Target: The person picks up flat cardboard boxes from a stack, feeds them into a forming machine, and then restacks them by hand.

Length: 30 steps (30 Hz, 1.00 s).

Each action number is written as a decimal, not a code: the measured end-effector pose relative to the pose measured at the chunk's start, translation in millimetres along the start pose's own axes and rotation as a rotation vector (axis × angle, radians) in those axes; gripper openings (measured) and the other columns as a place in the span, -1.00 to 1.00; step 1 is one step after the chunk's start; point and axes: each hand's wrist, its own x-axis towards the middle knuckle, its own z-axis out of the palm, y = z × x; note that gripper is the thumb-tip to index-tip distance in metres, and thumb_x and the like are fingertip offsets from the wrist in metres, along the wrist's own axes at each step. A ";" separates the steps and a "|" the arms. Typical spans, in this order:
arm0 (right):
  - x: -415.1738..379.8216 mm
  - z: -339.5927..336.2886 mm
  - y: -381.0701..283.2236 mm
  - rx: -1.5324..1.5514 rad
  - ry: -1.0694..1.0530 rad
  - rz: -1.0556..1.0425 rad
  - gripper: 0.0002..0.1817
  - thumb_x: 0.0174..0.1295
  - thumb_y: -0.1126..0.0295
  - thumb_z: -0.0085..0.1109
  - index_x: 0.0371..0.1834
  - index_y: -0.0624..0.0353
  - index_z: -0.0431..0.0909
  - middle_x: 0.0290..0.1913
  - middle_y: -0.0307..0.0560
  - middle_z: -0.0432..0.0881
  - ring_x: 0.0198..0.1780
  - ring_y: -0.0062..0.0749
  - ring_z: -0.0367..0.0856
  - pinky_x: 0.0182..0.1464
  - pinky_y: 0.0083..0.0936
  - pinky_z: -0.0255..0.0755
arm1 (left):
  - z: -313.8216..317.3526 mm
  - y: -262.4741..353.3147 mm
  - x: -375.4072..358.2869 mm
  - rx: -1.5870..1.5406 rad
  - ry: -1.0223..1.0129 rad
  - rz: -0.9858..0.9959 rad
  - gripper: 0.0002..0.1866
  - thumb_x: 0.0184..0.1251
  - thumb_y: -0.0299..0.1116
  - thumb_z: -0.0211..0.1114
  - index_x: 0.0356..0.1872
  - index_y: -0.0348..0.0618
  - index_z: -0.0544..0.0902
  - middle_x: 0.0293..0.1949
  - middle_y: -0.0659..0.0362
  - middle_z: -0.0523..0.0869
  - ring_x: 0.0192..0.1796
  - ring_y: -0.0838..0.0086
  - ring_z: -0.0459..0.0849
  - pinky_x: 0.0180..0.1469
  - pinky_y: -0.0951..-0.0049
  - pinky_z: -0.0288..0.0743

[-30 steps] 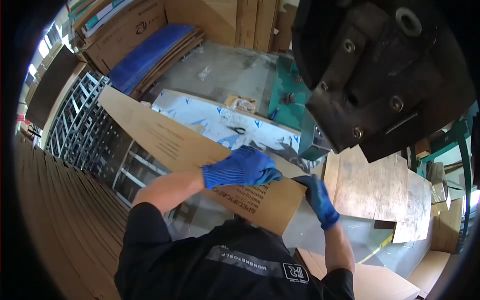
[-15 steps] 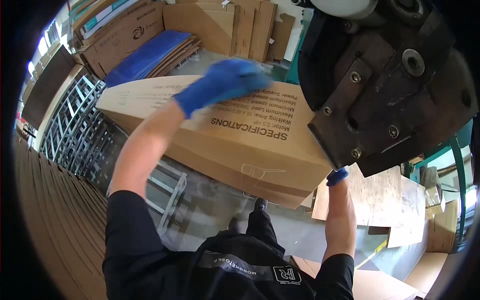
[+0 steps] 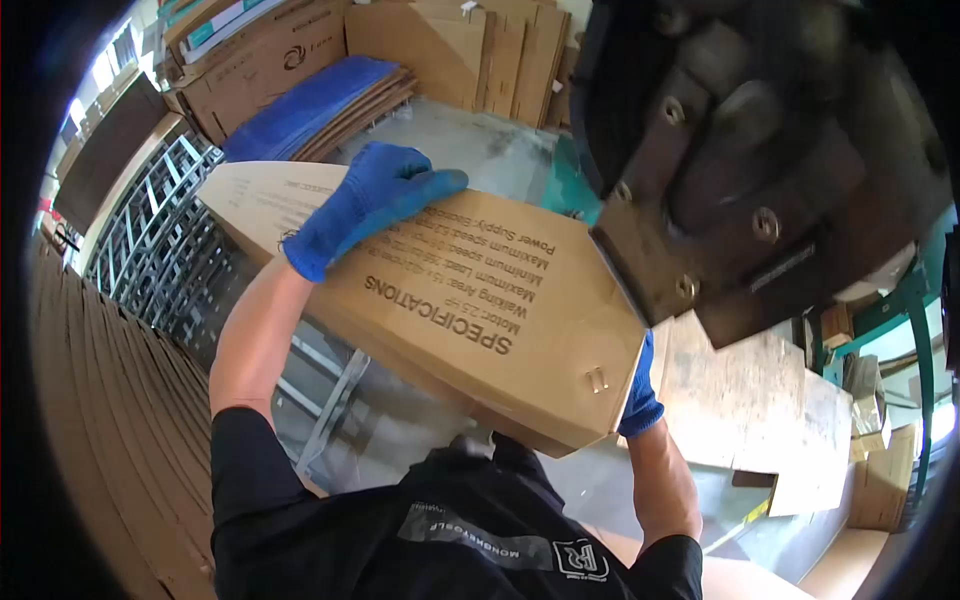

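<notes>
A long cardboard box [image 3: 440, 290] with upside-down "SPECIFICATIONS" print lies across in front of me. My left hand [image 3: 375, 200], in a blue glove, grips its far edge, with the thumb stretched along the printed face and the fingertips hidden behind that edge. My right hand [image 3: 643, 392], also gloved in blue, holds the box's right end; most of its fingers are out of sight. Two metal staples [image 3: 597, 380] show in the cardboard near that end. Just beyond it hangs the dark, bolted metal head of a machine [image 3: 740, 190], slightly blurred, with its lower edge at the box.
A wooden board surface [image 3: 740, 390] lies to the right. Metal frames [image 3: 150, 230] and stacked cardboard [image 3: 110, 420] stand on the left. Flattened boxes [image 3: 430, 55] lean at the back, near a blue sheet [image 3: 310, 105] on a cardboard pile.
The box's right end has come toward me and its printed face has tilted more into view. My left hand has moved left and settled on the far edge. Staples now show.
</notes>
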 end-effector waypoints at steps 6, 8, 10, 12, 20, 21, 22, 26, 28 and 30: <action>-65.1 -40.1 -36.0 -0.063 0.025 -0.045 -0.52 0.53 0.25 -0.21 0.37 0.34 0.28 0.31 0.13 0.40 0.31 -0.11 0.36 0.34 -0.27 0.21 | 10.8 50.8 -26.5 -0.019 0.001 0.164 -0.38 0.22 0.20 0.27 -0.62 -0.26 0.66 -0.66 -0.03 0.60 -0.56 0.25 0.59 -0.31 0.25 0.46; -77.4 -50.2 -39.8 -0.050 0.081 -0.018 -0.52 0.53 0.24 -0.21 0.37 0.34 0.27 0.32 0.13 0.39 0.31 -0.11 0.35 0.35 -0.26 0.20 | 25.1 47.3 -19.1 0.065 0.024 0.282 -0.31 0.22 0.30 0.18 -0.64 -0.24 0.66 -0.59 -0.13 0.61 -0.48 0.01 0.62 -0.28 0.18 0.49; -87.8 -53.5 -37.5 -0.029 0.141 0.000 -0.51 0.53 0.24 -0.21 0.38 0.34 0.27 0.33 0.13 0.38 0.32 -0.11 0.34 0.36 -0.26 0.19 | 18.4 52.2 -22.2 0.032 0.047 0.283 -0.32 0.21 0.29 0.19 -0.66 -0.23 0.64 -0.60 -0.13 0.59 -0.47 -0.01 0.61 -0.29 0.17 0.48; -101.7 -53.9 -31.4 -0.008 0.174 0.025 -0.51 0.53 0.24 -0.21 0.38 0.34 0.26 0.33 0.13 0.37 0.33 -0.11 0.33 0.37 -0.26 0.18 | 25.3 53.8 -40.7 0.000 0.013 0.266 -0.33 0.21 0.28 0.21 -0.68 -0.21 0.63 -0.61 -0.13 0.58 -0.48 -0.01 0.60 -0.31 0.16 0.47; -99.1 3.3 19.4 0.155 0.049 0.007 -0.49 0.53 0.22 -0.20 0.40 0.35 0.24 0.37 0.14 0.32 0.37 -0.10 0.29 0.40 -0.24 0.15 | 33.4 74.1 -112.2 -0.109 0.222 0.503 -0.40 0.23 0.17 0.26 -0.80 -0.11 0.52 -0.73 -0.05 0.49 -0.68 0.04 0.45 -0.57 0.16 0.28; -91.4 16.0 23.3 0.175 0.006 -0.011 -0.49 0.53 0.22 -0.20 0.40 0.35 0.24 0.38 0.14 0.32 0.38 -0.10 0.29 0.40 -0.24 0.14 | 27.2 81.7 -121.7 0.018 0.258 0.546 -0.42 0.25 0.14 0.23 -0.81 -0.09 0.53 -0.73 -0.04 0.50 -0.69 0.05 0.44 -0.57 0.17 0.28; -84.8 31.7 30.3 0.200 -0.035 -0.014 -0.48 0.53 0.22 -0.20 0.40 0.35 0.24 0.38 0.14 0.31 0.38 -0.10 0.28 0.41 -0.23 0.14 | 21.6 89.9 -130.5 0.143 0.301 0.588 -0.43 0.27 0.12 0.20 -0.82 -0.06 0.53 -0.73 -0.03 0.50 -0.70 0.06 0.42 -0.57 0.18 0.27; -58.3 93.1 22.9 0.295 -0.236 -0.066 -0.47 0.53 0.21 -0.20 0.41 0.35 0.23 0.40 0.14 0.29 0.40 -0.10 0.26 0.42 -0.23 0.12 | -32.3 136.7 -160.5 0.472 0.390 0.470 -0.35 0.21 0.29 0.11 -0.78 -0.09 0.64 -0.70 -0.04 0.56 -0.65 0.15 0.51 -0.46 0.14 0.36; -56.1 122.3 0.5 0.365 -0.328 -0.125 -0.47 0.53 0.20 -0.20 0.42 0.35 0.22 0.41 0.14 0.28 0.41 -0.10 0.25 0.43 -0.22 0.11 | -69.1 174.1 -179.3 0.670 0.403 0.437 -0.32 0.20 0.34 0.06 -0.75 -0.08 0.67 -0.68 0.00 0.60 -0.58 0.17 0.56 -0.37 0.14 0.40; -51.1 154.5 -37.6 0.465 -0.417 -0.229 -0.46 0.53 0.20 -0.20 0.42 0.35 0.22 0.42 0.14 0.27 0.42 -0.10 0.24 0.44 -0.22 0.10 | -134.4 207.0 -196.6 0.857 0.421 0.362 -0.32 0.19 0.37 0.04 -0.65 -0.05 0.72 -0.60 0.05 0.68 -0.49 0.19 0.63 -0.25 0.15 0.45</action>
